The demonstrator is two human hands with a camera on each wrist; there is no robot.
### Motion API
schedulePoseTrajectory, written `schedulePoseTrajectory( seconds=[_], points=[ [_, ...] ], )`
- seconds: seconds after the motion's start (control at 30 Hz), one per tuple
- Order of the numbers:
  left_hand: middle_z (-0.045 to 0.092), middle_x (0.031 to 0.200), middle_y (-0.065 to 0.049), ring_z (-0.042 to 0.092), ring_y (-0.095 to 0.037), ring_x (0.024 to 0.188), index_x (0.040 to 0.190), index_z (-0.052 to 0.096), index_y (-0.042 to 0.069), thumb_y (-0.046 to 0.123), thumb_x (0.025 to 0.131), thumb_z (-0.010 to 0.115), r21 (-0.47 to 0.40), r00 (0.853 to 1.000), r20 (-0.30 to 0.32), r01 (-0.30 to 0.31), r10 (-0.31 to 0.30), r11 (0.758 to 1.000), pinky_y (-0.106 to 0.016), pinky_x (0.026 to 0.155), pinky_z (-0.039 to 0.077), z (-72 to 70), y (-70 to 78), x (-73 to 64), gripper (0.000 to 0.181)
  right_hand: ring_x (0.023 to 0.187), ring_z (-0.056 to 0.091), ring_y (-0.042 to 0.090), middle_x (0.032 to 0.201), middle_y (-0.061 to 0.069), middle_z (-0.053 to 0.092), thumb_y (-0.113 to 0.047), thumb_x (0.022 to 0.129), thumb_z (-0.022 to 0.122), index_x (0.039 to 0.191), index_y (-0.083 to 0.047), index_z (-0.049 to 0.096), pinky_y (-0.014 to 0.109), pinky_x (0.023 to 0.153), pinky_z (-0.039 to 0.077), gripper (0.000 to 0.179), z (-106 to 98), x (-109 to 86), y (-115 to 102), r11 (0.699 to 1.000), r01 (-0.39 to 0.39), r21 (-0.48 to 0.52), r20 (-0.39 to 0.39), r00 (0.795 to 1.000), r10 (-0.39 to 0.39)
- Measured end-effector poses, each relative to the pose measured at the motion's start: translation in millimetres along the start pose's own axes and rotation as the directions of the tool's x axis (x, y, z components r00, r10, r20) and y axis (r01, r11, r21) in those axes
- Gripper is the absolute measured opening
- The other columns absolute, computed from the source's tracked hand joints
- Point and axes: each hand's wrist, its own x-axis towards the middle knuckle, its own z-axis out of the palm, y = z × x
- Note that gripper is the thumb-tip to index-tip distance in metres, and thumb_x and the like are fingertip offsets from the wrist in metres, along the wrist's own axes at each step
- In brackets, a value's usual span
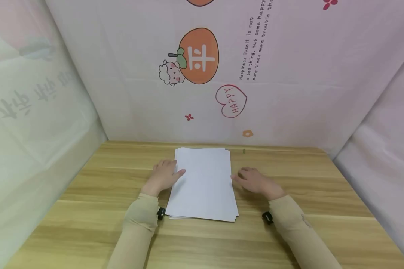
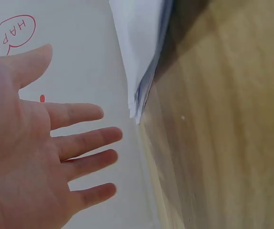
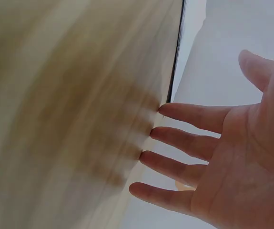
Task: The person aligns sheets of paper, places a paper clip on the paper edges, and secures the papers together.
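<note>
A stack of white paper sheets (image 1: 203, 183) lies on the wooden table, its edges slightly uneven at the top and bottom corners. At its left side is my left hand (image 1: 164, 174), thumb over the sheets' edge in the head view. The left wrist view shows that hand (image 2: 36, 148) with spread, straight fingers and an empty palm, the sheets' layered edge (image 2: 144, 90) beyond the fingertips. On the right, my right hand (image 1: 252, 180) stays by the stack's edge. Seen from the right wrist, its fingers (image 3: 189, 143) are extended, fingertips right at the tabletop, nothing in the palm.
The wooden table (image 1: 97, 224) ends at the back against a white printed cloth (image 1: 138, 108). More pale cloth (image 1: 40, 149) hangs along the left side, and another cloth (image 1: 387, 145) along the right. A small greenish mark (image 1: 244, 151) shows near the table's back edge.
</note>
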Motion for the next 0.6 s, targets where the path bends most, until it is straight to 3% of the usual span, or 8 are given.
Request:
schedulePoseTrajectory(
  seconds=[0.2, 0.4, 0.6],
  points=[
    [0.033, 0.147, -0.027, 0.025, -0.043, 0.138, 0.143, 0.036, -0.003, 0.052, 0.097, 0.039, -0.025, 0.998, 0.052, 0.043, -0.042, 0.999, -0.059, 0.111, 0.019, 2.2, -0.7, -1.2, 0.071, 0.131, 0.03, 0.052, 0.14, 0.035, 0.038, -0.043, 0.101, 0.035, 0.133, 0.01, 0.046, 0.061, 0.108, 0.023, 0.062, -1.8, 5.6, -8.0, 0.999, 0.027, -0.021, 0.014, 1.0, -0.026],
    [0.032, 0.144, -0.033, 0.027, -0.047, 0.136, 0.136, 0.042, -0.01, 0.052, 0.097, 0.039, -0.005, 0.994, 0.09, 0.055, -0.054, 0.998, -0.057, 0.109, 0.026, 3.2, 0.0, -1.8, 0.074, 0.13, 0.032, 0.053, 0.14, 0.032, 0.038, -0.042, 0.099, 0.041, 0.132, 0.008, 0.047, 0.059, 0.107, 0.027, 0.061, -0.5, 9.7, -13.4, 1.0, -0.001, -0.021, 0.015, 1.0, 0.001],
    [0.025, 0.147, -0.034, 0.022, -0.048, 0.138, 0.137, 0.04, -0.01, 0.053, 0.098, 0.036, -0.008, 0.988, 0.131, 0.085, -0.084, 0.996, -0.058, 0.11, 0.024, 0.7, 2.3, 0.4, 0.074, 0.127, 0.036, 0.05, 0.137, 0.032, 0.042, -0.04, 0.098, 0.046, 0.131, 0.006, 0.051, 0.058, 0.105, 0.031, 0.056, -0.1, 14.0, -18.6, 0.999, -0.015, -0.037, 0.0, 1.0, 0.015]
  ],
)
